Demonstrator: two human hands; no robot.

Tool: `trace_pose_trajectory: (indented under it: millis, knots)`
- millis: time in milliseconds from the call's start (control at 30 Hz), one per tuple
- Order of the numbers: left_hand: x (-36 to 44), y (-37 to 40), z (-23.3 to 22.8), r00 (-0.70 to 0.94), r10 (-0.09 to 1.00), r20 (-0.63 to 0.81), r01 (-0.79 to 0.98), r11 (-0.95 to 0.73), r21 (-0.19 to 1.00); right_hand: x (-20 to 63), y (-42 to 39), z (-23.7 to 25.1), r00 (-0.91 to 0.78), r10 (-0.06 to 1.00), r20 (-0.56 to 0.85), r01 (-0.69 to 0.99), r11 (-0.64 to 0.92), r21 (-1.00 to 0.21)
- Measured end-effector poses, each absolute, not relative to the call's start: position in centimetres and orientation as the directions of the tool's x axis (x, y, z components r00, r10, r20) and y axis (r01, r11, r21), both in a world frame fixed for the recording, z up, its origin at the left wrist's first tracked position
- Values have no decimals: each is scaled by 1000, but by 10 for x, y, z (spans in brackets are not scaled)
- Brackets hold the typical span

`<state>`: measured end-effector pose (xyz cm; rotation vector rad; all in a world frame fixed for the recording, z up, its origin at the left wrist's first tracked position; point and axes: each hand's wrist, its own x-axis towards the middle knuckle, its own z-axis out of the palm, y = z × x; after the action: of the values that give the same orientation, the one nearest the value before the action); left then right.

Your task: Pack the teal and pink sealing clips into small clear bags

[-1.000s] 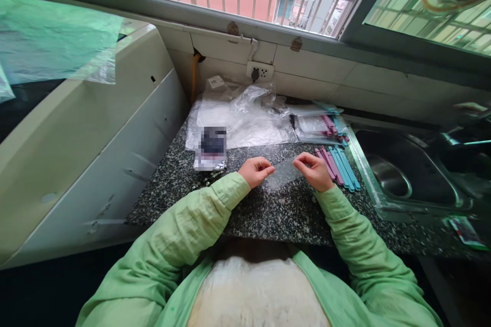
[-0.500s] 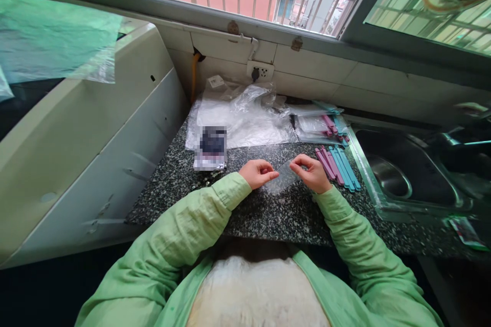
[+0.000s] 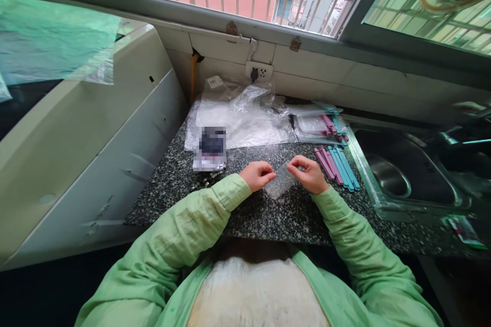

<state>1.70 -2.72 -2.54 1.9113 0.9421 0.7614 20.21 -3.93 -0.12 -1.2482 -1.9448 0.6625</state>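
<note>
Between my hands, over the speckled counter, hangs a small clear plastic bag (image 3: 279, 184). My left hand (image 3: 258, 176) pinches its left edge with thumb and fingers. At the upper right corner, my right hand (image 3: 309, 173) pinches it too. No contents show through the bag. Just right of my right hand lie flat purple strips (image 3: 329, 164) and blue strips (image 3: 345, 167), side by side in a fan. A pixelated packet (image 3: 209, 149) lies to the left, beyond my left sleeve, with tiny shiny bits (image 3: 205, 180) near it.
Large clear plastic bags (image 3: 245, 117) spread along the back of the counter (image 3: 161, 199). Bagged strips (image 3: 320, 125) are stacked behind the loose ones. A steel sink (image 3: 406, 163) is at right, a pale appliance (image 3: 126, 112) at left, a wall socket (image 3: 259, 71) behind.
The small bag has shifted slightly left and tilted, its lower corner now hanging nearer me. Both hands have moved only a little and keep their pinch.
</note>
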Motion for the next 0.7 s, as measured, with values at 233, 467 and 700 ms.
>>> trace_pose_trajectory:
  millis: [233,467,700]
  knots:
    - [14,-26,-23,444,861,249,255,-388,886,204,-39,2,-266,944,198,466,305,-830]
    - [15,-25,-25,425,875,231,203,-341,918,207,-36,-1,-207,963,170,415,244,-877]
    - [16,-26,-26,479,857,191,204,-320,925,207,-36,-2,-177,961,214,489,274,-828]
